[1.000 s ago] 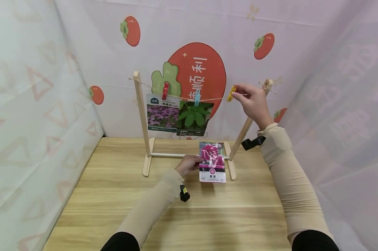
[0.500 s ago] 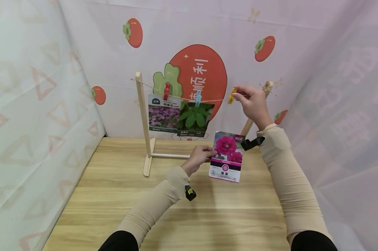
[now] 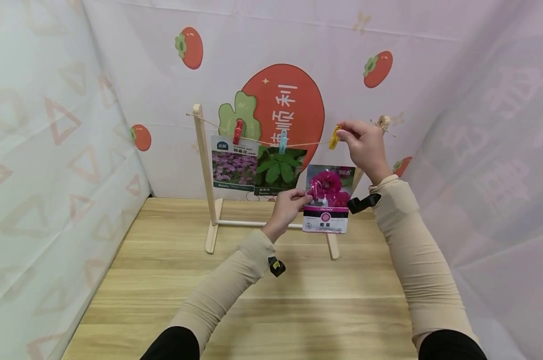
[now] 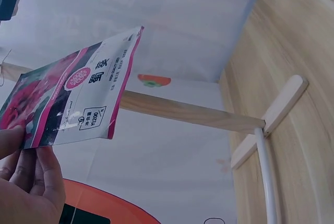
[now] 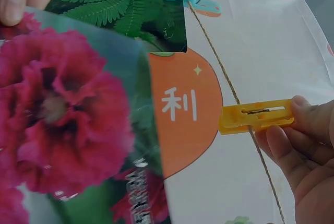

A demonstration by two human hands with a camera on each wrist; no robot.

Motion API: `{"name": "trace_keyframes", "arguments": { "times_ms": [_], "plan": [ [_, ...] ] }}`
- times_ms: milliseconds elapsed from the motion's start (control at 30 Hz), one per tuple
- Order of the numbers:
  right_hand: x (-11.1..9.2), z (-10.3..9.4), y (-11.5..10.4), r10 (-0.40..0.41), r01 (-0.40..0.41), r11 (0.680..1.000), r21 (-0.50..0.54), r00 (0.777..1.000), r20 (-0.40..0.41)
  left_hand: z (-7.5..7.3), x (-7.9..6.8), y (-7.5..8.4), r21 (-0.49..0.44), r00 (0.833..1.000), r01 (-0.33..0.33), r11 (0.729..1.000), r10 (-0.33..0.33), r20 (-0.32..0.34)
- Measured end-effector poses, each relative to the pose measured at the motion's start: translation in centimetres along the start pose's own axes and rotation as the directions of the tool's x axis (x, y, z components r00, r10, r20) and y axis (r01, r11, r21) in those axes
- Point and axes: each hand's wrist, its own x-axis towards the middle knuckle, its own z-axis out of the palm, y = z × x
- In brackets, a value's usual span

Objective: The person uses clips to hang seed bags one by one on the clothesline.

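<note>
A seed packet (image 3: 327,195) with magenta flowers is pinched at its left edge by my left hand (image 3: 287,210), upright below the twine. In the left wrist view the thumb lies on the front of the packet (image 4: 78,88), fingers behind. My right hand (image 3: 363,147) pinches a yellow clothespin (image 3: 335,137) by its handle end. The right wrist view shows that clothespin (image 5: 255,116) sitting across the twine (image 5: 222,67), apart from the packet. A red clothespin (image 3: 237,132) holds a purple-flower packet (image 3: 233,167) on the line; a blue clothespin (image 3: 283,142) holds a green-leaf packet (image 3: 278,172).
A wooden frame carries the twine between its left post (image 3: 204,165) and a right post mostly behind my right hand and the packet. A white rod (image 3: 241,223) joins the feet low down. Beneath is the wooden table (image 3: 235,300); a printed cloth (image 3: 343,30) hangs behind.
My left hand has moved the magenta-flower packet right and then up, toward the yellow clothespin. My right hand stays nearly in place, and the yellow clothespin has turned slightly.
</note>
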Motion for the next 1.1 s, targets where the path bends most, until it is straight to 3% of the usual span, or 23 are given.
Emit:
{"name": "trace_keyframes", "arguments": {
  "times_ms": [167, 400, 767, 1100],
  "plan": [
    [-0.1, -0.2, 0.2, -0.015, 0.015, 1.000, 0.004, 0.999, -0.040, 0.1, 0.4, 0.7, -0.029, 0.998, -0.046, 0.999, 0.044, -0.050],
    [-0.1, -0.3, 0.2, -0.012, 0.013, 0.999, 0.030, 0.999, -0.035, 0.3, 1.0, 1.9, -0.036, 0.989, -0.084, 0.996, 0.079, -0.122],
    [-0.3, -0.4, 0.0, 0.019, -0.018, 0.999, -0.051, 1.000, 0.019, 0.9, 1.9, 2.4, -0.021, 0.992, -0.092, 0.996, 0.090, -0.094],
    [-0.4, -0.8, -0.5, 0.123, -0.106, 0.988, -0.115, 0.981, 0.152, 1.1, 2.5, 1.8, -0.019, 0.992, -0.069, 0.997, 0.067, -0.107]
  ]
}}
